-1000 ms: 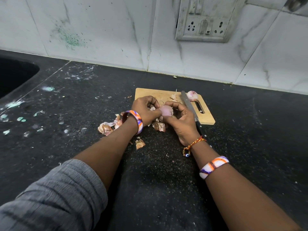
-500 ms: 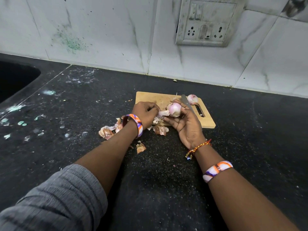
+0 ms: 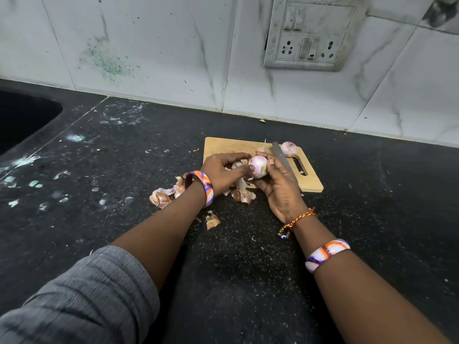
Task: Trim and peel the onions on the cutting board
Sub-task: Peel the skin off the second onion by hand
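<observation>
Wall socket panel (image 3: 311,37), black countertop (image 3: 99,170)

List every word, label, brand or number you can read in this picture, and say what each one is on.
None can be read.
Switch and socket plate on the wall: no legible marking; any print is too small or grimy to tell.
Knife blade on the cutting board: no visible brand.
Bangles on the wrists: coloured pattern only, no lettering.

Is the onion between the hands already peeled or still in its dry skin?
Mostly peeled: the onion shows smooth pale pink flesh, and dry skins lie below it. Its hidden side cannot be judged.
</observation>
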`<state>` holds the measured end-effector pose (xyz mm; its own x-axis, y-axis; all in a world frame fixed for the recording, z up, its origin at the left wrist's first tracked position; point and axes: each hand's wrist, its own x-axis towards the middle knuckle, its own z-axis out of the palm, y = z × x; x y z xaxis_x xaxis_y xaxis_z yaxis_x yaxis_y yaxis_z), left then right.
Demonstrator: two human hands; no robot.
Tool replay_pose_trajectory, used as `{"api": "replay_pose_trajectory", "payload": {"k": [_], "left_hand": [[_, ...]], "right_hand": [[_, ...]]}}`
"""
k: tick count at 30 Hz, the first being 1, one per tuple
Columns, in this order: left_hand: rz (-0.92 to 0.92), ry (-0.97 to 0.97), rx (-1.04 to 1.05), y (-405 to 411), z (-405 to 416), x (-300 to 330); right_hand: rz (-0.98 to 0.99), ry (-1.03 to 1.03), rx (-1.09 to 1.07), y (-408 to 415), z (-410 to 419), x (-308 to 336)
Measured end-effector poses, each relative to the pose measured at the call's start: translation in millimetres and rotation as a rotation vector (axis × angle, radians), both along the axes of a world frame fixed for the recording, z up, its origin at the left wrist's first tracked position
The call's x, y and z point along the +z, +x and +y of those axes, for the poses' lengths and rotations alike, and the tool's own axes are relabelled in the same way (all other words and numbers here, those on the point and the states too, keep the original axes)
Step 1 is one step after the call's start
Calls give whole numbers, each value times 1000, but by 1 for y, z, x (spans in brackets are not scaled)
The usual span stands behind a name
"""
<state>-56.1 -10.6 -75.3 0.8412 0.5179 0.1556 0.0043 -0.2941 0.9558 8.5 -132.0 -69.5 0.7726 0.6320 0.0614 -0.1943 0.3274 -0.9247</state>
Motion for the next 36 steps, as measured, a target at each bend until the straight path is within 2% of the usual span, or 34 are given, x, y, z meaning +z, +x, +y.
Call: {"api": "replay_pose_trajectory", "payload": {"k": [6,8,12,18,26,30,36], "left_hand": [[-5,155,-25,-4,-1,1],[-50,148,-20,-6,-1,2],[-84,109,-18,-9,3,1],[-44,95,53,-10,3,2],[38,259,112,-15,-1,6],[46,250,168,-13,-1,3],[88,151,206,-11,3,3]], "right_hand": [[-42,-9,70,4,-1,-6],[-91,-10,94,6,-2,-9],[-65,51,82,9,-2,-13],[-136,-3,3,8,0,-14],[-232,-82,-30,5,0,-13],[-255,-84,-22,4,1,-13],[-121,-21,-19,6,1,-14]]}}
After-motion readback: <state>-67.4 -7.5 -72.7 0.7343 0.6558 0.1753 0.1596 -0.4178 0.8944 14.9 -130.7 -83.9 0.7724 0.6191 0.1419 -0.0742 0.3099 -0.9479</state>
